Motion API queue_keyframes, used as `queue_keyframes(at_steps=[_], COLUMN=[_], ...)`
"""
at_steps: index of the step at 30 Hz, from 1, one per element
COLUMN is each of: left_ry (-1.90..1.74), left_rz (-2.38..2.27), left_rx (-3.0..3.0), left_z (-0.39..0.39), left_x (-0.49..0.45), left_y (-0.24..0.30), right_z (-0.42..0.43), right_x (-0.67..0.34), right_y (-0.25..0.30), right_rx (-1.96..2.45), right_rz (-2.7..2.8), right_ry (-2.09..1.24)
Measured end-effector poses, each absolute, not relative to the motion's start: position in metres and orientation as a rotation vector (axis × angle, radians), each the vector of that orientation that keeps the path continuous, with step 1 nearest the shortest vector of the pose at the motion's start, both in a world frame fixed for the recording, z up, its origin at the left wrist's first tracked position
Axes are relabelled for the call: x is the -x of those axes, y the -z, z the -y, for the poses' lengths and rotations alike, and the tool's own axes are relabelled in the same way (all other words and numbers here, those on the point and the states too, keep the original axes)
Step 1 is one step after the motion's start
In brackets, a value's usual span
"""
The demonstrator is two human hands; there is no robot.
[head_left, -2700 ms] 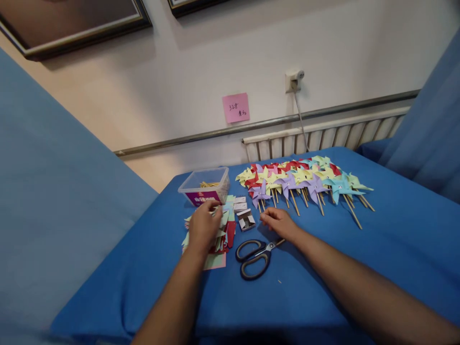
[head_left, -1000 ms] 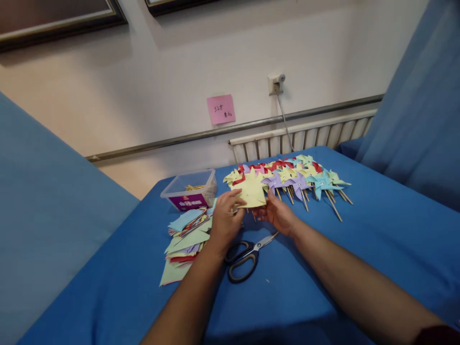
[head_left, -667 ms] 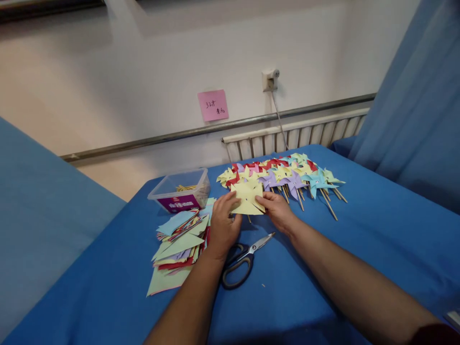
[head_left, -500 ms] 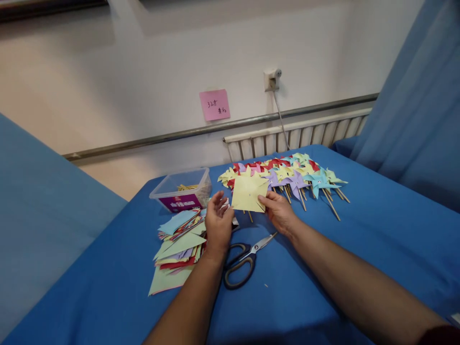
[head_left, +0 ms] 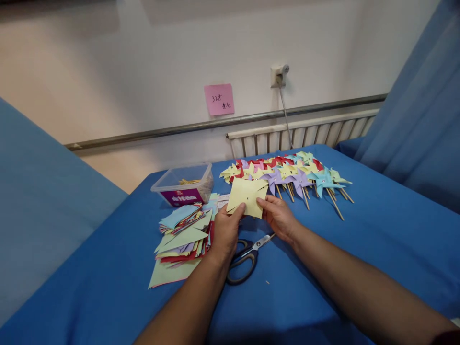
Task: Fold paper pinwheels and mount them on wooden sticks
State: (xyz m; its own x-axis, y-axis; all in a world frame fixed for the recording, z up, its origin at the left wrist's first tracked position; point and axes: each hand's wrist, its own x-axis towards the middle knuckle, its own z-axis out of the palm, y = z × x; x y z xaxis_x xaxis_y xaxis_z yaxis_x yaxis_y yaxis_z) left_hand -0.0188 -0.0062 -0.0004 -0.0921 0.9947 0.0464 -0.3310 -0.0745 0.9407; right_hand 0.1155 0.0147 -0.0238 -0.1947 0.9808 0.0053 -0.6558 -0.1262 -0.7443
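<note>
A pale yellow paper square with diagonal cuts is held just above the blue table. My left hand pinches its lower left edge with thumb and fingers. My right hand pinches its lower right edge. Black-handled scissors lie on the table right under my hands. A messy stack of coloured cut paper squares sits to the left of my left hand.
A row of finished paper pinwheels on wooden sticks lies behind the held square. A clear plastic box with sticks stands at the back left. Blue cloth hangs on both sides; a radiator and a pink note are on the wall.
My left hand took a yellow square from the stack and both hands brought it up. The left hand let go for a moment and now pinches the square again.
</note>
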Motion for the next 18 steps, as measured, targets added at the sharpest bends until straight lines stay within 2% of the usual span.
queue_keyframes(at_steps=[12, 15, 18], left_ry=[-1.579, -1.597, -1.602], left_rz=[-0.916, -0.954, -0.983], left_rx=[-0.845, -0.785, -0.709], left_z=[0.01, 0.009, 0.007], left_x=[0.017, 0.02, 0.024], left_y=[-0.012, -0.014, -0.016], right_z=[-0.012, -0.011, -0.007], right_x=[-0.114, -0.114, -0.117], right_y=[0.029, 0.028, 0.024], right_rx=[0.83, 0.846, 0.84], right_rz=[1.147, 1.238, 1.259], right_ry=[-1.487, -1.307, -0.957])
